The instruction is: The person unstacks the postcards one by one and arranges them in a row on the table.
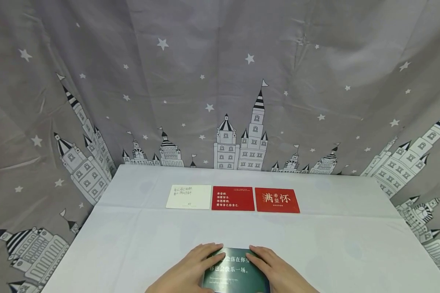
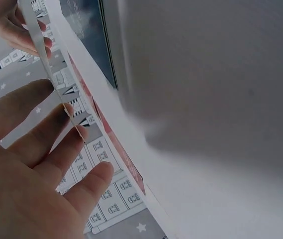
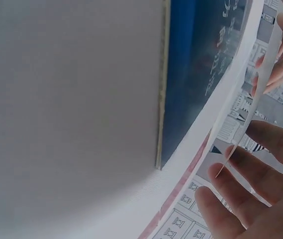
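A dark green card [image 1: 232, 278] with white printed characters is held at the near edge of the table. My left hand [image 1: 196, 268] grips its left side and my right hand [image 1: 278, 270] its right side, fingertips on the upper corners. Seen edge-on in the left wrist view, the card [image 2: 41, 50] is a thin strip between thumb and fingers, raised off the table. The right wrist view also shows the card [image 3: 264, 82] edge-on. Below it a dark blue card or thin stack [image 3: 191, 74] lies on the table; which of the two, I cannot tell.
Farther back on the white table [image 1: 333, 244], three cards lie in a row: a cream card [image 1: 188, 197] with handwriting, a red card [image 1: 233, 199] with white text, and another red card [image 1: 277, 200]. A grey curtain [image 1: 187, 73] with castles and stars hangs around the table.
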`<move>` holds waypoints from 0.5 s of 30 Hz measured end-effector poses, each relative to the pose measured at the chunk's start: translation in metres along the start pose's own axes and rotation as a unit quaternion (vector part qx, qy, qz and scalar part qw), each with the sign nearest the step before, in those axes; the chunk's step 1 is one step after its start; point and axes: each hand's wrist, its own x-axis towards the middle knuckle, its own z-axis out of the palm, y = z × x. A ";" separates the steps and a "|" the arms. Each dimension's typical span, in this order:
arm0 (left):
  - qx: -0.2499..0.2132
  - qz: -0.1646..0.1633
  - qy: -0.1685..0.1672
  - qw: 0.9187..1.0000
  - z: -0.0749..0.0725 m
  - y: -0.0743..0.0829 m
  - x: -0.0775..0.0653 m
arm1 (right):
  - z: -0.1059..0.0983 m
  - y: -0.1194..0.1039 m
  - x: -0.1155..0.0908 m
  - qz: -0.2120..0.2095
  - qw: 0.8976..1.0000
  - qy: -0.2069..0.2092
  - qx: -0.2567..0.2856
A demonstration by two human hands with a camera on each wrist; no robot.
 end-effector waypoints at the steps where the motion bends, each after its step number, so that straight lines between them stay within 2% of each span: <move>1: 0.007 0.003 0.003 1.000 -0.001 0.000 -0.001 | 0.000 -0.001 0.001 0.001 1.000 -0.002 -0.001; 7: 0.036 0.022 0.021 0.999 -0.005 -0.003 -0.007 | -0.002 -0.002 0.009 0.004 1.000 -0.012 -0.015; 15: 0.032 0.000 0.028 0.999 -0.010 -0.007 -0.013 | -0.001 -0.004 0.019 -0.027 0.999 -0.002 -0.029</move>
